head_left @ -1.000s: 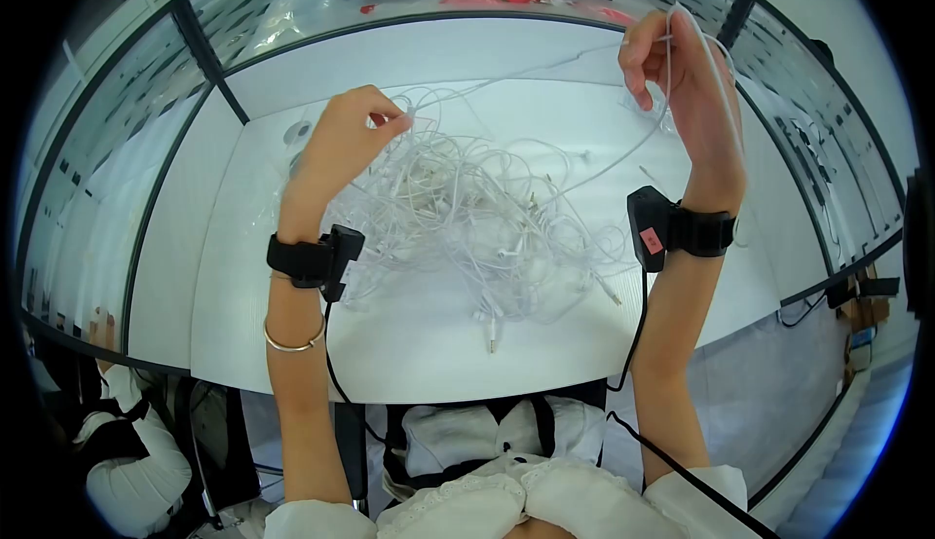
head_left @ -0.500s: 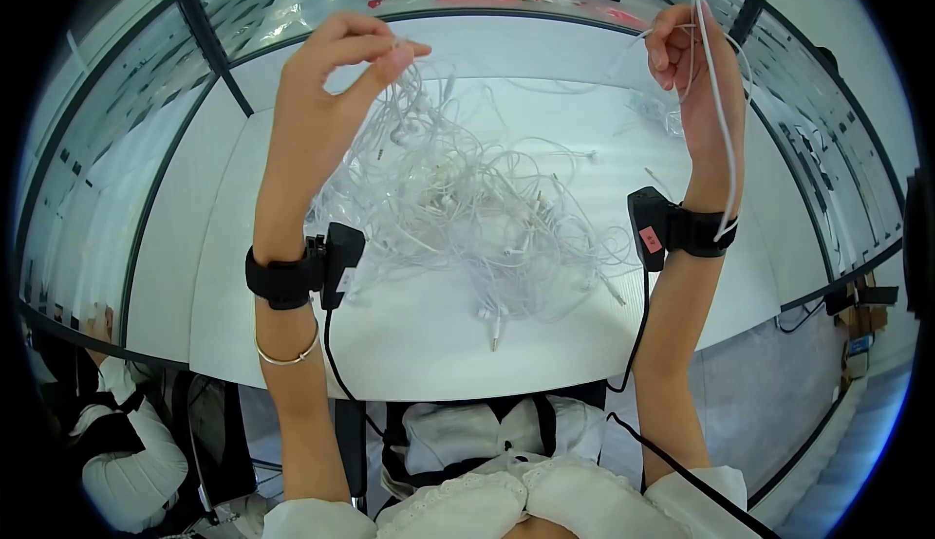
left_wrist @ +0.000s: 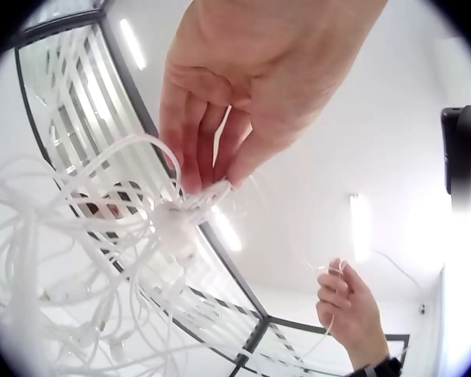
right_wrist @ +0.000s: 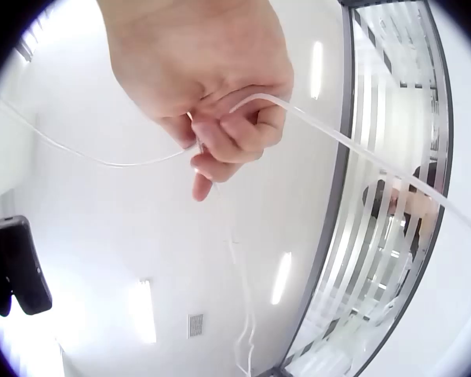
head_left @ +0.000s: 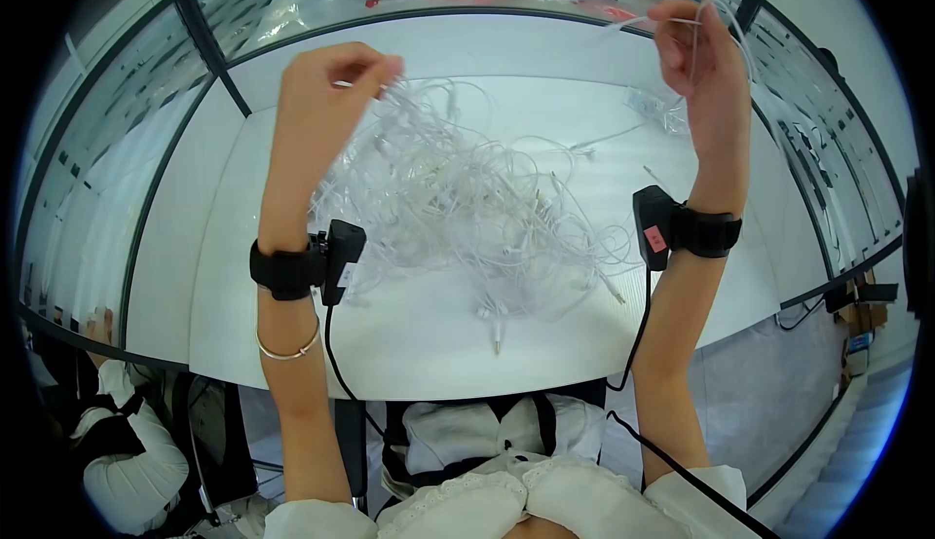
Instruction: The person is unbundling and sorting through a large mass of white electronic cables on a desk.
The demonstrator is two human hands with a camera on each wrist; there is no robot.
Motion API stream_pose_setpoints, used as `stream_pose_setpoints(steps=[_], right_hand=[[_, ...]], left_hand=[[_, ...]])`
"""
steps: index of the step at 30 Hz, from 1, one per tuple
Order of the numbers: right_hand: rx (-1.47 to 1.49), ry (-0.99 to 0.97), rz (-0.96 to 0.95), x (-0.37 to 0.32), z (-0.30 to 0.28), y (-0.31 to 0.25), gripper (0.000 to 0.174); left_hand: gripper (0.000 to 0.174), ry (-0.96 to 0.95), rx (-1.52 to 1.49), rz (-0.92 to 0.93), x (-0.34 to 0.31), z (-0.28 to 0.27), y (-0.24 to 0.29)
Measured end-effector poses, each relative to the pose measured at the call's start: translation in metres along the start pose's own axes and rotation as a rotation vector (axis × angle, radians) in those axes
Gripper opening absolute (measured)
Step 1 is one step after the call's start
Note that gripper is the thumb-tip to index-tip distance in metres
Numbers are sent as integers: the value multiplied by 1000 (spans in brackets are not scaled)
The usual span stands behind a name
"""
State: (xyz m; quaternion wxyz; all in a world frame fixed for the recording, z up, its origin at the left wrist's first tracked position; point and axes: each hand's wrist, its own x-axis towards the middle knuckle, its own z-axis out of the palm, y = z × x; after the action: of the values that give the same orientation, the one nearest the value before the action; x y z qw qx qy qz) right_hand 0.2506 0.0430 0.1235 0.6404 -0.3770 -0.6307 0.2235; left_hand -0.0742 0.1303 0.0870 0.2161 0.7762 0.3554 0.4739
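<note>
A tangled heap of white earphone cables, some ending in metal-tipped jack plugs, lies on the white table. Over its far left part, my left hand pinches some of the strands between thumb and fingers; the left wrist view shows the pinched cable strands at the fingertips, with more strands looping below. My right hand is raised at the far right, fingers curled round a white earphone cable. That cable runs out of the grip on both sides, and a thin loop hangs below the fingers.
A small clear plastic bag lies on the table by the right hand. Glass-topped partitions edge the table. A jack plug sticks out toward the near edge. Another person's white sleeve shows at lower left.
My left hand rose from the heap, then came down a little, strands still in its fingers. My right hand shifted slightly right, and the cable along its wrist has swung outward.
</note>
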Motion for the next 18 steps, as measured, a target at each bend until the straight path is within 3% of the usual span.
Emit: stream_pose_setpoints(steps=[2, 4, 7, 10, 13, 14, 17, 18], right_hand=[[19, 81, 28, -3, -5, 1, 47], [-105, 36, 90, -4, -17, 10, 46], [-252, -83, 208, -6, -43, 39, 40], [-578, -114, 454, -10, -68, 70, 42], [-681, -57, 491, -24, -94, 84, 45], [-694, 1, 496, -28, -102, 86, 37], [-684, 217, 506, -31, -157, 111, 42], [-637, 292, 404, -34, -162, 116, 39]], left_hand=[[20, 127, -20, -14, 6, -11, -20], [22, 247, -88, 1, 10, -19, -34], [24, 306, -101, -35, 9, -23, -37], [27, 261, -354, -154, 8, -21, -28], [29, 165, -319, -269, 9, -33, -49], [30, 168, -310, -301, 8, -32, -55], [31, 174, -276, -378, 7, -33, -58], [31, 171, -262, -394, 7, -34, -58]])
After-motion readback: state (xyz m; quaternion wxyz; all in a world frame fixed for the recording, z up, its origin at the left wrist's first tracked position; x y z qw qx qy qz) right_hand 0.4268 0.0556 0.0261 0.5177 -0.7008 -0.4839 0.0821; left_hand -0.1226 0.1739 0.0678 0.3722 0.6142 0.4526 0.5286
